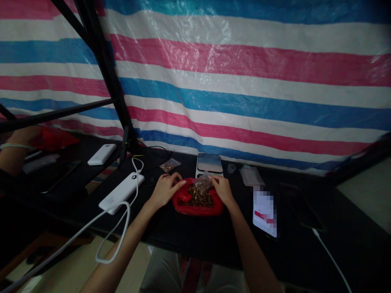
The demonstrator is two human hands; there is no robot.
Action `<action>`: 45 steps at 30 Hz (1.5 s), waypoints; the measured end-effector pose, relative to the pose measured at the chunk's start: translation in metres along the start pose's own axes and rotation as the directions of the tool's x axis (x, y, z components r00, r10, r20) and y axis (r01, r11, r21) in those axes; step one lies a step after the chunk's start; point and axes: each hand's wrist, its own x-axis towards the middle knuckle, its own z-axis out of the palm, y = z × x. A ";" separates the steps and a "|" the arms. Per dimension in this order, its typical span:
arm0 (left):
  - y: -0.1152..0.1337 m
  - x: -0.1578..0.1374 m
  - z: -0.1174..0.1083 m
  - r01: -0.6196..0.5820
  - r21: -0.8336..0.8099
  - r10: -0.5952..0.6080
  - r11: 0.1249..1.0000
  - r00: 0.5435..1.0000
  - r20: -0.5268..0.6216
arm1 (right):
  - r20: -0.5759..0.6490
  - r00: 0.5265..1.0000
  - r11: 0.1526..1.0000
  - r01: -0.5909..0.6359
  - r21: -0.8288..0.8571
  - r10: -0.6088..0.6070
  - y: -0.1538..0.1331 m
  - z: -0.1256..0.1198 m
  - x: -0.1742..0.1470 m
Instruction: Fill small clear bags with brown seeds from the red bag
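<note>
A red plastic bag point(198, 211), its mouth spread wide, lies on the black table before me and is full of small brown and yellowish dried pieces point(201, 198). My left hand point(165, 190) is at its left rim, with thumb and forefinger brought together on the edge of the red plastic. On the other side, my right hand point(222, 189) pinches a small clear plastic bag point(203, 182) that lies over the pieces. Whether anything is inside the clear bag is hard to make out. Behind the red bag stands a flat scale point(209, 162) with a shiny top.
A filled clear packet point(170, 165) lies at the back left. Left of me are a white power bank point(121, 193) and its looping cable. To the right are a small cup point(231, 168), clear bags point(251, 176), a lit phone point(264, 213) and a dark phone point(302, 206). Another person's arm point(18, 148) shows far left.
</note>
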 end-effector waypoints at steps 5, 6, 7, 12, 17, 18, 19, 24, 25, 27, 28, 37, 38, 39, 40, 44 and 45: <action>0.006 -0.001 0.002 -0.158 0.451 0.134 0.878 0.987 0.085 | -0.023 0.998 0.947 -0.046 0.317 0.056 0.003 -0.001 0.005; 0.004 -0.001 0.001 -0.163 0.473 0.133 0.866 0.986 0.096 | -0.029 0.997 0.922 -0.059 0.383 0.076 0.004 -0.002 0.005; 0.003 -0.001 0.000 -0.163 0.482 0.129 0.861 0.986 0.103 | -0.032 0.994 0.889 -0.075 0.452 0.101 0.003 -0.002 0.006; 0.004 -0.008 -0.007 -0.235 0.474 0.197 0.848 0.972 0.129 | 0.027 0.970 0.645 -0.182 0.742 0.242 -0.005 -0.006 0.002; 0.008 -0.020 -0.004 -0.255 0.586 0.166 0.770 0.965 0.201 | 0.122 0.962 0.470 -0.228 0.853 0.245 -0.016 -0.011 -0.003; 0.008 -0.022 -0.004 -0.247 0.602 0.149 0.759 0.967 0.209 | 0.133 0.961 0.451 -0.233 0.862 0.242 -0.018 -0.012 -0.003; 0.008 -0.023 -0.004 -0.245 0.608 0.140 0.755 0.966 0.216 | 0.139 0.960 0.438 -0.236 0.867 0.242 -0.019 -0.012 -0.004; 0.008 -0.026 -0.008 -0.218 0.553 0.142 0.804 0.974 0.177 | 0.120 0.957 0.452 -0.234 0.861 0.265 -0.022 -0.013 -0.005; 0.008 -0.026 -0.009 -0.189 0.517 0.133 0.835 0.981 0.142 | 0.119 0.956 0.460 -0.236 0.856 0.269 -0.022 -0.013 -0.005; 0.007 -0.027 -0.009 -0.105 0.392 0.089 0.914 0.994 0.058 | 0.111 0.954 0.478 -0.238 0.845 0.278 -0.022 -0.014 -0.005; 0.005 -0.028 -0.009 -0.043 0.302 0.043 0.952 0.999 0.007 | 0.100 0.954 0.487 -0.233 0.842 0.283 -0.021 -0.014 -0.004; -0.020 -0.038 0.021 0.233 -0.331 -0.353 0.914 0.859 -0.370 | -0.206 0.965 0.703 0.032 0.710 0.165 -0.018 -0.022 -0.001; -0.016 -0.039 0.025 0.234 -0.292 -0.348 0.927 0.826 -0.443 | -0.207 0.965 0.727 0.027 0.686 0.159 -0.017 -0.022 -0.001; -0.009 -0.040 0.027 0.222 -0.233 -0.314 0.947 0.795 -0.519 | -0.210 0.965 0.734 0.027 0.678 0.159 -0.017 -0.022 0.000; 0.000 -0.041 0.030 0.195 -0.158 -0.251 0.968 0.771 -0.586 | -0.201 0.965 0.720 0.017 0.694 0.170 -0.017 -0.022 0.000; 0.054 -0.042 0.038 -0.109 0.076 0.133 0.991 0.780 -0.612 | -0.072 0.956 0.560 -0.103 0.822 0.283 -0.022 -0.019 0.001; 0.069 -0.038 0.039 -0.248 0.089 0.258 0.965 0.822 -0.508 | -0.068 0.947 0.544 -0.120 0.831 0.313 -0.024 -0.018 0.000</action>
